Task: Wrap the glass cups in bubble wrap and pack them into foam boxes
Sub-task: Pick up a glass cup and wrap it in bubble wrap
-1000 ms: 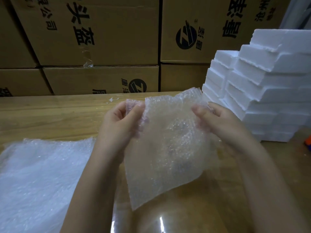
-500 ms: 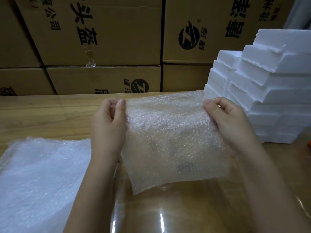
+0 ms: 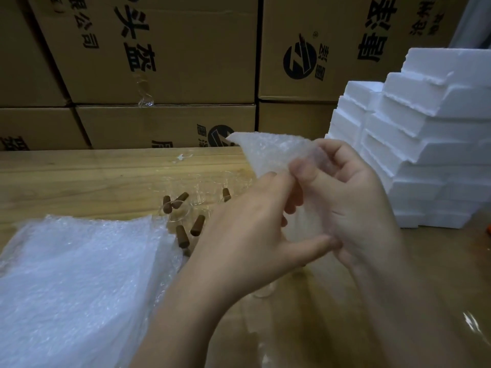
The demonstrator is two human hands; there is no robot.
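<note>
I am pinching the bubble wrap sheet (image 3: 268, 152) above the table (image 3: 79, 176) in my left hand (image 3: 252, 235) and right hand (image 3: 356, 208), both curled on it, probably preparing it for the glass cups (image 3: 183, 211) lying just left of them.

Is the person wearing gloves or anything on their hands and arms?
No gloves. The left hand and the right hand are bare, with no rings or bracelets in view. The nails that show look short and unpainted. The left forearm and right forearm are bare too: no sleeves, watch or straps show in the picture.
</note>
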